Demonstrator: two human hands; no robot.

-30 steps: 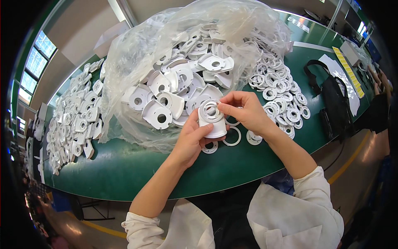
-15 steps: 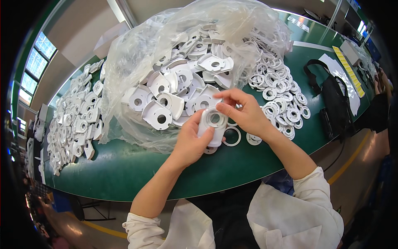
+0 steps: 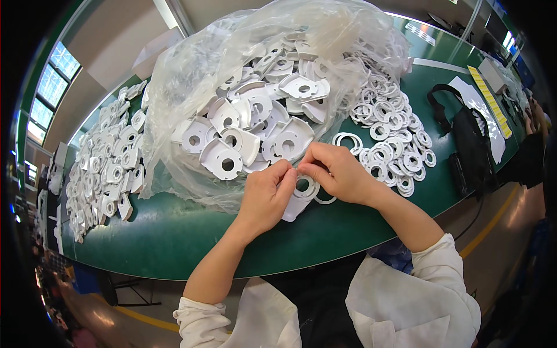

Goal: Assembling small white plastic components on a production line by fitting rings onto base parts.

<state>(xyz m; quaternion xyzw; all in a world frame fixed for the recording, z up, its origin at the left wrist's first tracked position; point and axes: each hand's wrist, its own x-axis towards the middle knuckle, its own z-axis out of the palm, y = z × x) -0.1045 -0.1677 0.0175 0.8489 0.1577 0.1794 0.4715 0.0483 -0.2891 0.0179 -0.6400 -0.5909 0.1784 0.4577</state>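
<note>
A white plastic cover [image 3: 295, 210] with a round hole and a flat tab hangs between my hands above the table's near side. A white ring [image 3: 314, 190] sits over its round end. My left hand [image 3: 264, 197] is closed on the cover's left edge, thumb and index finger pressed together. My right hand [image 3: 339, 171] pinches the top of the ring and cover, its fingertips almost meeting those of my left hand. My fingers hide part of the round end. Another white ring [image 3: 328, 201] shows partly behind the cover, on the table.
A large clear plastic bag [image 3: 180, 75] lies open ahead, full of white covers [image 3: 223, 159]. Loose white rings [image 3: 400, 153] spread to its right. Ring-fitted covers [image 3: 107, 168] are heaped at the left on the green table [image 3: 191, 243]. A black bag [image 3: 469, 136] lies at the right.
My right hand has come down and my fingertips have drawn together at the cover's upper edge. The cover has dropped slightly and tilted.
</note>
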